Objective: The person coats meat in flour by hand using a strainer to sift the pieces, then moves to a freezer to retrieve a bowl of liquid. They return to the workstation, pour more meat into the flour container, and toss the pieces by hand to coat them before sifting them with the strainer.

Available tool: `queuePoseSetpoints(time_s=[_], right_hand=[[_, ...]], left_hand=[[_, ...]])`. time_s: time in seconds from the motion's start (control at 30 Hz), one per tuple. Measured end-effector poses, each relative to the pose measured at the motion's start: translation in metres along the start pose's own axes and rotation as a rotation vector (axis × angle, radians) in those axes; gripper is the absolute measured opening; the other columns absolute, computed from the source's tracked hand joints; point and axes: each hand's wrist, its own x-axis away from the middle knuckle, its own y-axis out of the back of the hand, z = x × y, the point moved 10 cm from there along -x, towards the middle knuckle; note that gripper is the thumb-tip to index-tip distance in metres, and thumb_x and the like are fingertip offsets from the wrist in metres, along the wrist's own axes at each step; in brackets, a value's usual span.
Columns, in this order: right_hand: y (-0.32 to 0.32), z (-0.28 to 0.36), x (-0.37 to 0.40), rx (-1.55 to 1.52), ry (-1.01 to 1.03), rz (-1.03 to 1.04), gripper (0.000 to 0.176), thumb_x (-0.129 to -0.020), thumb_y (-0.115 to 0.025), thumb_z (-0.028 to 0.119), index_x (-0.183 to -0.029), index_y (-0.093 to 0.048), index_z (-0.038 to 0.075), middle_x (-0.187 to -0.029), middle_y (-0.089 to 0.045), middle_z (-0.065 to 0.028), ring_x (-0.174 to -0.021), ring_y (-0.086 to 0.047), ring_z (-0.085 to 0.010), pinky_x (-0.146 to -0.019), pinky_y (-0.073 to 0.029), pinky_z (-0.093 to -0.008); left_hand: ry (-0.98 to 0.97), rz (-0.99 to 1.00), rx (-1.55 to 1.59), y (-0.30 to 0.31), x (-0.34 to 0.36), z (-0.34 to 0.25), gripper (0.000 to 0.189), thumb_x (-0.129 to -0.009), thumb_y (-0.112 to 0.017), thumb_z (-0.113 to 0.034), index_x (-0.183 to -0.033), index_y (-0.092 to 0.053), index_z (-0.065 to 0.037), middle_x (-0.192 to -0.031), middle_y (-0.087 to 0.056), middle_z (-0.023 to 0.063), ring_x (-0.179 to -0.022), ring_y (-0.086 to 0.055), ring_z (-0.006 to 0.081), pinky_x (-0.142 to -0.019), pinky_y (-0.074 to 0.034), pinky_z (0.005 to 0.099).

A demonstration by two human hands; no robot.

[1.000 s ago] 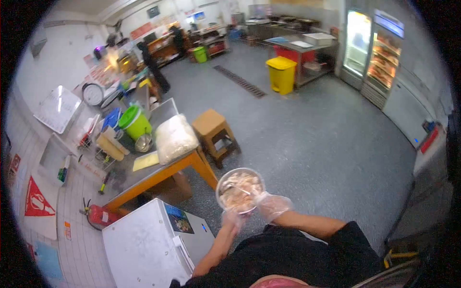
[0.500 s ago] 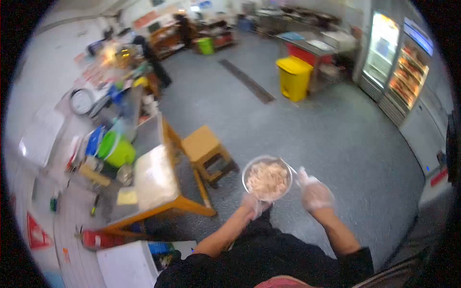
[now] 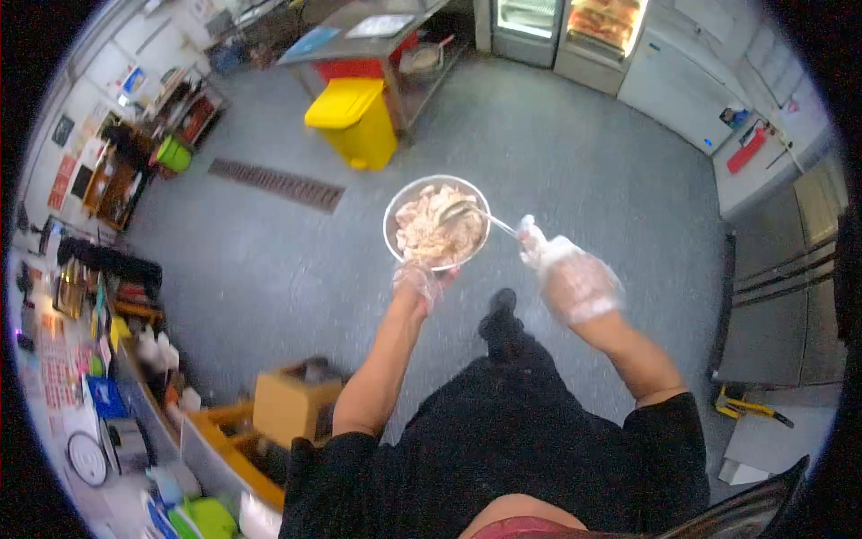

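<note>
A round metal bowl (image 3: 390, 235) of pale chopped pieces, which look like raw meat, is held out in front of my body. My left hand (image 3: 420, 282), in a clear plastic glove, grips the bowl's near rim from below. My right hand (image 3: 579, 283), gloved in the same way, is closed round the handle of a metal spoon (image 3: 496, 221). The spoon's head rests among the pale pieces (image 3: 429, 226) inside the bowl.
Ahead stands a yellow bin (image 3: 355, 126) beside a metal table (image 3: 359, 40). A floor drain (image 3: 278, 184) lies to the left. Lower left are a wooden stool (image 3: 289, 409) and a cluttered counter (image 3: 148, 395). Lit fridges (image 3: 602, 27) and steel cabinets (image 3: 768, 296) line the right.
The view has swung right, so the counter and stool sit lower left. The bowl appears higher and further left in view. The spoon's head now shows clearly within it.
</note>
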Motion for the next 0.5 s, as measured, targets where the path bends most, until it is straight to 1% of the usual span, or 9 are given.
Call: queuePoseSetpoints(time_s=[0.03, 0.1, 0.17, 0.27, 0.33, 0.37, 0.4, 0.43, 0.5], right_hand=[[0.01, 0.002, 0.002, -0.005, -0.03, -0.019, 0.034, -0.086, -0.047, 0.011, -0.119, -0.049, 0.004, -0.084, -0.061, -0.0171, -0.075, -0.064, -0.0335, -0.062, -0.051, -0.0442], [0.005, 0.003, 0.004, -0.009, -0.086, 0.021, 0.035, -0.087, -0.047, 0.011, -0.121, -0.048, 0.004, -0.084, -0.061, -0.0173, -0.075, -0.064, -0.0334, -0.061, -0.051, -0.0441], [-0.013, 0.0, -0.01, -0.024, -0.152, 0.12, 0.036, -0.087, -0.048, 0.012, -0.122, -0.046, 0.004, -0.085, -0.06, -0.0175, -0.074, -0.064, -0.0332, -0.059, -0.051, -0.044], [-0.045, 0.039, -0.022, -0.034, -0.045, 0.168, 0.037, -0.088, -0.047, 0.012, -0.123, -0.045, 0.004, -0.086, -0.06, -0.0183, -0.074, -0.065, -0.0341, -0.058, -0.051, -0.0457], [-0.042, 0.057, -0.04, -0.034, -0.131, 0.181, 0.03, -0.087, -0.047, 0.01, -0.115, -0.052, 0.003, -0.083, -0.06, -0.0193, -0.074, -0.065, -0.035, -0.059, -0.052, -0.0463], [-0.047, 0.066, -0.05, -0.028, -0.126, 0.201, 0.03, -0.087, -0.047, 0.01, -0.115, -0.052, 0.003, -0.083, -0.06, -0.0193, -0.074, -0.065, -0.035, -0.059, -0.052, -0.0463], [-0.054, 0.084, -0.062, 0.006, -0.048, 0.219, 0.025, -0.085, -0.047, 0.011, -0.107, -0.057, 0.003, -0.083, -0.061, -0.0195, -0.075, -0.065, -0.0352, -0.06, -0.052, -0.0468], [-0.074, 0.079, -0.075, 0.023, 0.031, 0.224, 0.022, -0.084, -0.048, 0.011, -0.098, -0.061, 0.002, -0.083, -0.062, -0.0197, -0.076, -0.065, -0.0354, -0.061, -0.052, -0.0473], [-0.104, 0.033, -0.135, -0.071, 0.008, 0.242, 0.02, -0.082, -0.049, 0.013, -0.092, -0.063, 0.003, -0.084, -0.063, -0.0199, -0.076, -0.065, -0.0356, -0.061, -0.052, -0.048]], left_hand=[[0.024, -0.062, 0.021, -0.001, -0.001, 0.001, 0.032, -0.095, -0.041, -0.011, -0.127, -0.043, -0.007, -0.118, -0.056, 0.0159, -0.094, -0.061, 0.0315, -0.065, -0.058, 0.041], [0.055, -0.104, 0.029, -0.009, -0.001, -0.004, 0.033, -0.096, -0.042, -0.016, -0.128, -0.045, -0.01, -0.113, -0.06, 0.0144, -0.081, -0.063, 0.0279, -0.055, -0.056, 0.0322], [0.096, -0.057, 0.089, -0.006, -0.018, 0.002, 0.033, -0.096, -0.041, -0.017, -0.127, -0.046, -0.01, -0.113, -0.06, 0.0142, -0.082, -0.064, 0.0275, -0.055, -0.056, 0.0315], [0.136, -0.067, 0.05, 0.001, -0.009, -0.007, 0.032, -0.097, -0.039, -0.019, -0.127, -0.046, -0.011, -0.112, -0.061, 0.0131, -0.084, -0.064, 0.0265, -0.054, -0.056, 0.0298], [0.132, -0.092, 0.005, -0.005, -0.006, -0.024, 0.032, -0.097, -0.038, -0.021, -0.127, -0.047, -0.012, -0.112, -0.062, 0.0122, -0.084, -0.065, 0.0259, -0.053, -0.055, 0.0289], [0.131, -0.075, -0.027, -0.008, -0.004, -0.035, 0.033, -0.098, -0.037, -0.016, -0.129, -0.045, -0.011, -0.119, -0.058, 0.0119, -0.096, -0.062, 0.0276, -0.065, -0.056, 0.0366], [0.134, -0.055, -0.05, -0.012, 0.005, -0.049, 0.034, -0.098, -0.035, -0.011, -0.131, -0.042, -0.011, -0.126, -0.055, 0.0116, -0.108, -0.059, 0.0294, -0.077, -0.057, 0.0442], [0.112, -0.007, 0.065, -0.024, -0.004, -0.054, 0.033, -0.098, -0.038, -0.011, -0.13, -0.043, -0.01, -0.123, -0.057, 0.0115, -0.106, -0.059, 0.0297, -0.075, -0.057, 0.0461], [0.103, -0.102, 0.021, -0.037, -0.066, -0.055, 0.032, -0.098, -0.039, -0.012, -0.129, -0.044, -0.01, -0.122, -0.057, 0.0123, -0.106, -0.06, 0.0303, -0.075, -0.057, 0.0471]])
